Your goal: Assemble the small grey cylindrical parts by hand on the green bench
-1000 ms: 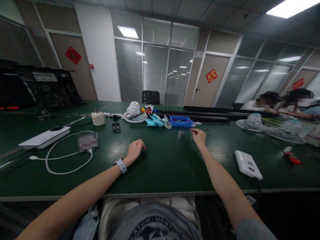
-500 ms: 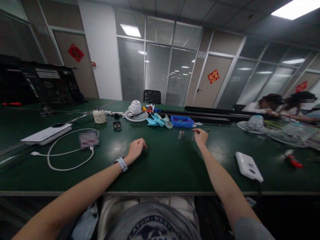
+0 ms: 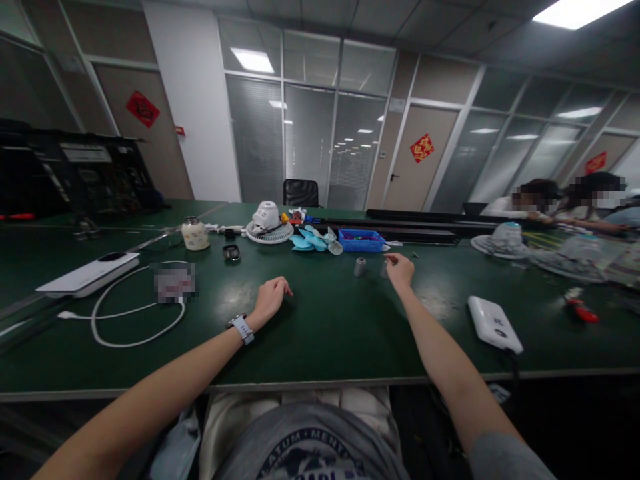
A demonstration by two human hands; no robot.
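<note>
My left hand, with a watch on its wrist, rests on the green table with its fingers curled in and nothing visible in them. Further forward, my right hand is closed in a pinch at the top of a small grey metal cylinder, which the fingers partly hide. A second metal cylinder stands upright just to the left, apart from the hand. Beyond them lie a blue tray of small parts and light-blue fan blades.
A white fan and a patterned jar stand at the back left. A white cable loops on the left. To the right lie a white device and red-handled pliers. Two people sit at the far right.
The view has shifted slightly, so the background sits a little further left. Both hands stay nearly in place.
</note>
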